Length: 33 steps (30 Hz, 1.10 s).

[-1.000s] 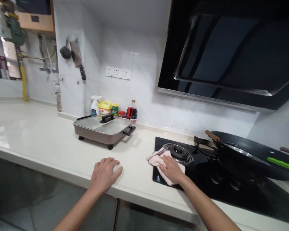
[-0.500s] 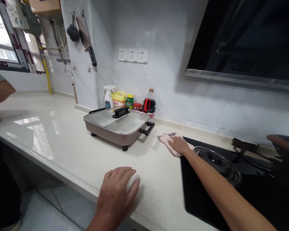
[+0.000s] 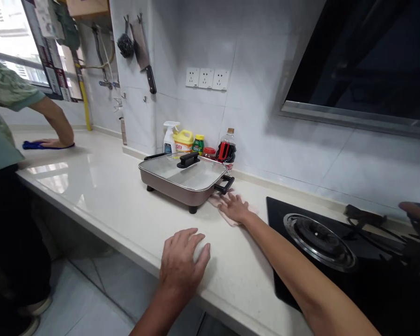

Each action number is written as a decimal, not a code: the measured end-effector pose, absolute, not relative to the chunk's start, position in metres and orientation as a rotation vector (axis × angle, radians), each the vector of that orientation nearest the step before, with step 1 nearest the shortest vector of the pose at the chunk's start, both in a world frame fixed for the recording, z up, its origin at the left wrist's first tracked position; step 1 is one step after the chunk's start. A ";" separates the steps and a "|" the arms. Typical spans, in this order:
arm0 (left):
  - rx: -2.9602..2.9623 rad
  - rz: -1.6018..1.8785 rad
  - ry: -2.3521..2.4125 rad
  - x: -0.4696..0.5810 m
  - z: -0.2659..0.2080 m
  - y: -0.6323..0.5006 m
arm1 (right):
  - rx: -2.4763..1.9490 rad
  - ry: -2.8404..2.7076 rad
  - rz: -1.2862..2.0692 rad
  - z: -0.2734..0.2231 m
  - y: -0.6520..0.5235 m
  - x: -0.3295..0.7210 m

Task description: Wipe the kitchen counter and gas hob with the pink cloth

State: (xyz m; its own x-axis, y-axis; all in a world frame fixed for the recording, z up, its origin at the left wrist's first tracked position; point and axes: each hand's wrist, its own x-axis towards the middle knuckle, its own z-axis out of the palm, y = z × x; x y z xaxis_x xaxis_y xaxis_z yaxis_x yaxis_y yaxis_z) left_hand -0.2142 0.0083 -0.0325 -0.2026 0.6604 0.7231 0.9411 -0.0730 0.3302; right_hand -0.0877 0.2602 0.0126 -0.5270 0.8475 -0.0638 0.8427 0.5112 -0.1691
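Cloth (image 3: 228, 219) under right grip (image 3: 235, 208), beside pan (image 3: 171, 186)

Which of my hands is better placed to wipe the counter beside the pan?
Probably your right hand: it's on the pink cloth, close to the pan. Your left hand is apart from the cloth.

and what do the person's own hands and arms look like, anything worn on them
Both look bare. The left hand and right hand each have a thumb and slim fingers, with no glove or ring to be seen. No sleeve, watch or bracelet shows on the visible part of either arm, and no markings stand out.
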 end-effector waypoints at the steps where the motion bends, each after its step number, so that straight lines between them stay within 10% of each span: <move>1: -1.707 -1.170 -1.877 -0.213 -0.032 0.008 | -1.458 -2.742 0.290 0.013 0.245 -0.091; 21: -2.056 -0.960 -1.882 -0.214 -0.014 0.002 | -0.768 -2.598 0.075 -0.018 0.047 0.042; 33: -2.267 -0.325 -2.202 -0.155 0.010 0.079 | -1.415 -2.216 -0.275 -0.076 0.050 0.345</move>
State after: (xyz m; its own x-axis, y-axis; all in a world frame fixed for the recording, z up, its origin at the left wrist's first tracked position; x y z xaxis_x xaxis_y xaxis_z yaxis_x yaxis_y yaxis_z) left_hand -0.1550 0.0795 0.0103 0.0183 0.9924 0.1214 0.9852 -0.0386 0.1672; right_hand 0.3448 0.0499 -0.0758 -0.3405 0.7930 0.5051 0.8925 0.4416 -0.0917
